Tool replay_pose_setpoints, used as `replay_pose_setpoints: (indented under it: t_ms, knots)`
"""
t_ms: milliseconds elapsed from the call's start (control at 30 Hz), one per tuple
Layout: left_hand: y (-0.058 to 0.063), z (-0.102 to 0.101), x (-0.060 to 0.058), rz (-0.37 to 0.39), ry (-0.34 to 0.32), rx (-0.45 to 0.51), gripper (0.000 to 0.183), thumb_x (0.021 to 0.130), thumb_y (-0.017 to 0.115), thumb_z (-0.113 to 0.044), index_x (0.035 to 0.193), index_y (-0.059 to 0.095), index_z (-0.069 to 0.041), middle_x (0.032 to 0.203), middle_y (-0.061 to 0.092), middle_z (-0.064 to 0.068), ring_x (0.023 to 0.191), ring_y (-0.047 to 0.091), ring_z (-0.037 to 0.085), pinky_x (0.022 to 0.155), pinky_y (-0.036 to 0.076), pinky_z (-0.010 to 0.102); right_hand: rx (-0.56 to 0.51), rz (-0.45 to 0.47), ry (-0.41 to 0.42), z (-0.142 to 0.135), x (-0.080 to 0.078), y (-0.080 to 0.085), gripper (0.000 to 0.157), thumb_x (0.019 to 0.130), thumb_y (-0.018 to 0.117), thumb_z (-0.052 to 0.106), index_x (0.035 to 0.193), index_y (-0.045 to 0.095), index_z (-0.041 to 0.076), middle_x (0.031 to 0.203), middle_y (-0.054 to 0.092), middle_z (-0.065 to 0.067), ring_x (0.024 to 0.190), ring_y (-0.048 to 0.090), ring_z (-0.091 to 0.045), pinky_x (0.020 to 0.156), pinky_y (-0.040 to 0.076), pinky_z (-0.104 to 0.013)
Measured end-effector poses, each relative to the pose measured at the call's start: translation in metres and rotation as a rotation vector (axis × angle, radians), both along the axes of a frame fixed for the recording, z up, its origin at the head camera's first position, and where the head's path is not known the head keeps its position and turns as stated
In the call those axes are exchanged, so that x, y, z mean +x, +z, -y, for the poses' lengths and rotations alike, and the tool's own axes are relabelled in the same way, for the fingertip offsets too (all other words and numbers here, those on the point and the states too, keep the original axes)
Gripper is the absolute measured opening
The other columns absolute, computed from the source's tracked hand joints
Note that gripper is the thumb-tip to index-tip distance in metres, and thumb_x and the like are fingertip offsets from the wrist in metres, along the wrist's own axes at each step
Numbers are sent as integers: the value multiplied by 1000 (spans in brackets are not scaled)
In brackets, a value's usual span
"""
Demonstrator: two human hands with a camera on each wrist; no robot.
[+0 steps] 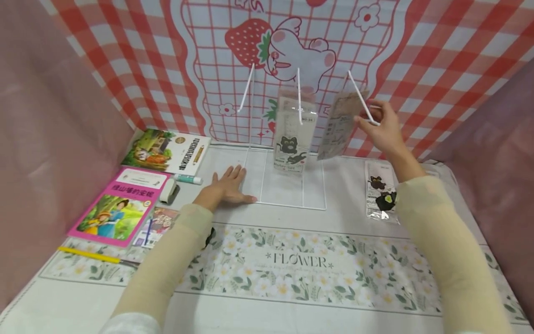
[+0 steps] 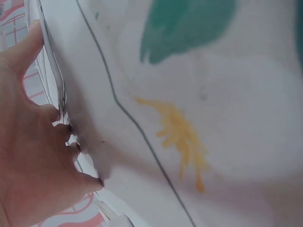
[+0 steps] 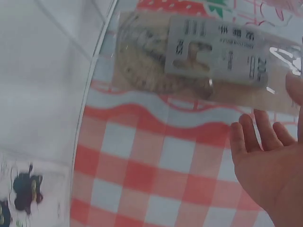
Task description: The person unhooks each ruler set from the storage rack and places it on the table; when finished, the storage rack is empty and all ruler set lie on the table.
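Your left hand [image 1: 225, 188] lies flat on the surface [image 1: 292, 306], fingers straight and slightly spread, palm down on the left front corner of the clear stand's [image 1: 288, 185] base plate. The left wrist view shows those fingers [image 2: 42, 156] against the plate's edge.

Your right hand [image 1: 381, 127] is raised at the stand's right white peg [image 1: 362, 99]. Its fingers are lightly bent at the top of a ruler packet [image 1: 340, 125], which hangs tilted on that peg. The head view suggests a pinch at the packet's upper right corner, but the right wrist view shows the fingers [image 3: 258, 137] straight and open just below the packet [image 3: 213, 56], so you cannot tell whether it is truly gripped.

Stand: three white pegs on a clear upright panel. The left peg [image 1: 246, 88] is bare. The middle peg [image 1: 299, 95] carries a second ruler packet [image 1: 294, 134] printed with black cats, hanging straight.

A third cat-printed packet [image 1: 379, 190] lies flat on the surface to the right of the stand, just beside your right forearm.

Left side of the surface:
- green picture book [image 1: 167, 150], at the back
- pink picture book [image 1: 118, 206], in front of it
- glue stick [image 1: 187, 179] and white correction tape [image 1: 168, 190], between the books and your left hand
- small card [image 1: 156, 225]
- yellow pencil [image 1: 93, 255], near the front
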State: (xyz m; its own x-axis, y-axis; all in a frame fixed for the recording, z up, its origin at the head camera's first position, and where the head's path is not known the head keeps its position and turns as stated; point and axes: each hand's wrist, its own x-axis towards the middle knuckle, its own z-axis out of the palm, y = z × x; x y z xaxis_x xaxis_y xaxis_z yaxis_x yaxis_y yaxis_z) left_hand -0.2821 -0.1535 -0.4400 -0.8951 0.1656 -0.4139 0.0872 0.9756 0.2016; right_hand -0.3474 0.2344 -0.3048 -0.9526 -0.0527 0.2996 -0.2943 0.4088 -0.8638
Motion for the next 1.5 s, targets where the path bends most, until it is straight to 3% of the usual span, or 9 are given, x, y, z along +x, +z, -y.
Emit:
replay_pose_setpoints:
  t_ms: [100,200,333,533,767,833,1133,1300,1500]
  knots:
    - [1,-2,0,1,-3,5,111,81,52,-75,157,-4,-17,166,-11,4,155,-10,28,121,-5,64,-92,-68,-3,4,0,-2,37,93,62,11,128,50,11,93,62,19,87,59,6,77,49,-6]
    - [3,-4,0,2,-1,6,111,81,53,-75,157,-4,-18,166,-11,3,155,-10,28,122,-4,64,-245,-138,44,5,2,-3,24,93,57,0,113,56,14,85,62,13,78,60,1,72,55,-10]
    - [5,-6,0,3,-4,11,111,81,53,-74,157,-5,-17,166,-11,4,154,-10,29,121,-5,64,-369,-183,108,2,7,-3,27,90,55,-9,108,59,10,87,64,4,71,63,-6,64,59,-17]
    - [4,-7,1,2,-7,4,112,81,53,-75,157,-5,-17,166,-11,4,154,-10,29,121,-4,64,-280,-161,90,-3,23,6,45,86,57,-15,129,53,-1,89,64,5,69,65,-4,59,58,-17]
    - [3,-4,2,0,-4,10,111,81,54,-74,157,-5,-16,166,-11,5,154,-10,30,121,-5,65,-292,-158,199,-13,53,7,33,87,57,-14,111,59,9,87,64,2,69,67,-4,60,58,-18]
    - [2,-4,1,-1,-3,9,111,81,53,-74,157,-5,-16,166,-11,5,154,-10,30,121,-6,65,-237,-178,207,-16,62,7,32,88,57,-12,109,59,13,89,63,4,72,68,-2,62,59,-17]
    - [1,0,1,-2,0,8,112,81,52,-75,157,-5,-16,166,-11,5,154,-10,29,121,-5,65,-68,-303,249,-21,97,7,31,87,58,-13,117,57,-3,93,68,8,74,68,-2,61,58,-17]
    - [2,0,0,-1,-1,10,111,81,52,-75,157,-5,-16,166,-11,5,154,-10,29,121,-4,64,-174,-384,330,-23,112,6,31,83,56,-22,113,50,-20,95,71,3,76,70,-6,62,59,-18]
    - [0,0,-1,-5,-4,16,111,81,53,-74,157,-4,-16,166,-11,6,154,-10,30,121,-5,65,-205,-411,374,-26,124,4,30,81,55,-24,111,49,-24,90,69,-1,74,67,-10,61,58,-17]
